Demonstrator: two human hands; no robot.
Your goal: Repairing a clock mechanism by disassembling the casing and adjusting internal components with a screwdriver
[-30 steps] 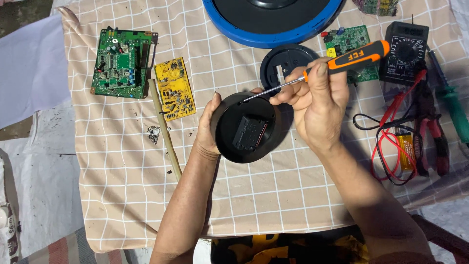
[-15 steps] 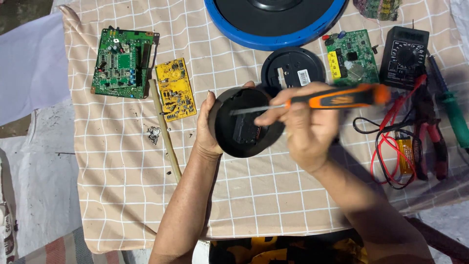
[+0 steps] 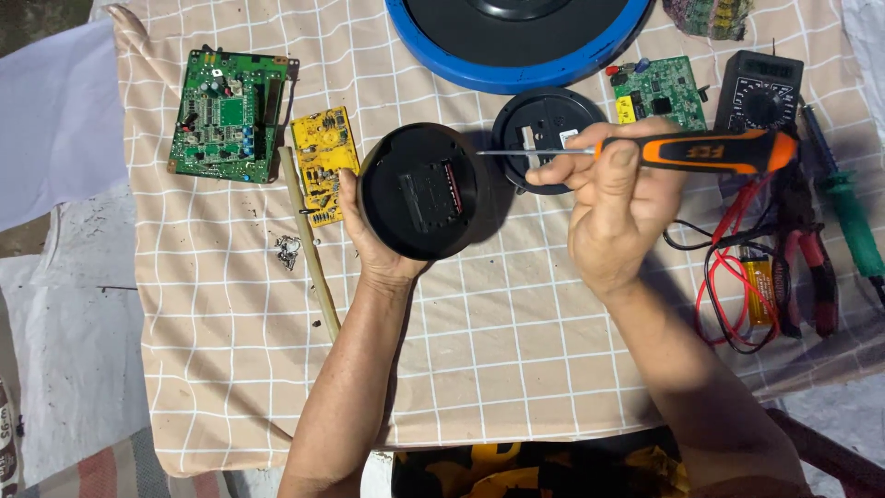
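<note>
The left hand (image 3: 373, 242) is wrapped around the lower-left rim of a round black housing (image 3: 424, 192), holding it up off the checked cloth (image 3: 479, 360) with its open underside toward the camera; a dark rectangular recess with a small module sits in its middle. The right hand (image 3: 613, 217) is closed on an orange-and-black screwdriver (image 3: 701, 150), gripping where handle meets shaft. The tool lies nearly level, its long axis running left to right, the thin blade pointing left with its tip just at the housing's right edge, apart from the recess. So the housing lies to the left of the right hand, along the line of the blade, and the left hand is the one on it. Just behind the blade a round black cover (image 3: 546, 138) lies flat on the cloth. Farther out: a large blue-rimmed disc (image 3: 516, 37) at the top, a green circuit board (image 3: 226, 115) and a yellow circuit board (image 3: 324, 161) to the left, a few loose screws (image 3: 287, 249), and a multimeter (image 3: 758, 92) with red leads to the right.
</note>
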